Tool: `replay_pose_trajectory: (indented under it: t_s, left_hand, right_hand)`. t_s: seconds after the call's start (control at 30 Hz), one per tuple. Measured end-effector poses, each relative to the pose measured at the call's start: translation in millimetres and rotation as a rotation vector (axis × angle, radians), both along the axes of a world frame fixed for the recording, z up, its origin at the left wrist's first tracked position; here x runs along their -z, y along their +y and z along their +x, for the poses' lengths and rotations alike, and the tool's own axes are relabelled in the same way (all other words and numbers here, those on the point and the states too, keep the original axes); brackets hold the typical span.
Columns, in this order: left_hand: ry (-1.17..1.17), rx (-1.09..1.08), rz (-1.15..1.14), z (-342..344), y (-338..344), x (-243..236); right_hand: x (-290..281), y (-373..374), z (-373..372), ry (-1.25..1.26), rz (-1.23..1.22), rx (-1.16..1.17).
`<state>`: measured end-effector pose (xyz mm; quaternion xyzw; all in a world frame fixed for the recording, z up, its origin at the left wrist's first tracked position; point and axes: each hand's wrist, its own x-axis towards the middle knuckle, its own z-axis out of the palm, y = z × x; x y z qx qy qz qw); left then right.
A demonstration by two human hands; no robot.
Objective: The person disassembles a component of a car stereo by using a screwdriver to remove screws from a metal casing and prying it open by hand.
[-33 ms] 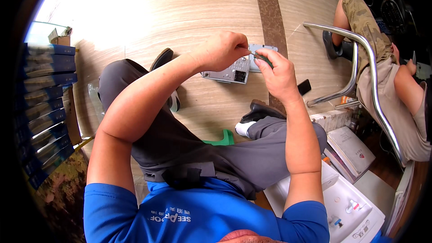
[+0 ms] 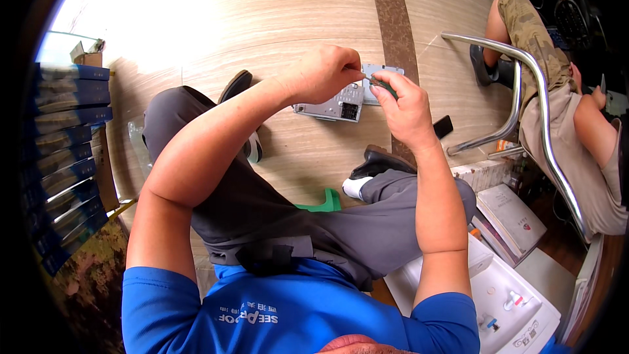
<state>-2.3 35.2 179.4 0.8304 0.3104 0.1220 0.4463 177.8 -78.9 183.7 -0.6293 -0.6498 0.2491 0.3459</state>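
My left hand (image 2: 327,73) is closed, its fingertips pinched at the near end of a small thin piece, too small to name. My right hand (image 2: 403,108) grips a small dark green object (image 2: 381,86), perhaps a tool, whose tip meets the left fingertips. Beneath and just beyond both hands, a silver metal electronic unit (image 2: 331,108) with a black connector block rests on the floor (image 2: 275,19), beside a flat metal plate (image 2: 386,72). A black phone-like slab (image 2: 443,127) lies right of my right wrist.
Stacked blue boxes (image 2: 72,95) stand at left. At right, another person (image 2: 557,124) sits behind a chrome tube frame (image 2: 544,111). Books (image 2: 511,219) and a white tray with small fittings (image 2: 485,292) are near my right elbow. A green plastic object (image 2: 324,202) sits under my legs.
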Motion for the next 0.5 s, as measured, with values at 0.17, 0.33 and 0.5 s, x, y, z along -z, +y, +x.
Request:
replay_pose_trajectory:
  t_s: [0.17,0.33,0.5]
  left_hand:
    - [-0.005,-0.001,-0.002,-0.1,1.1,0.1]
    - [0.009,0.003,0.003,0.0,2.1,-1.1]
    - [0.003,-0.029,-0.021,-2.1,4.5,1.9]
  right_hand:
    - [1.3,-0.4,1.3,0.007,-0.027,-0.004]
    - [-1.3,-1.1,0.2,-0.001,-0.062,0.003]
    - [-1.9,-1.8,2.2,-0.034,-0.06,-0.004]
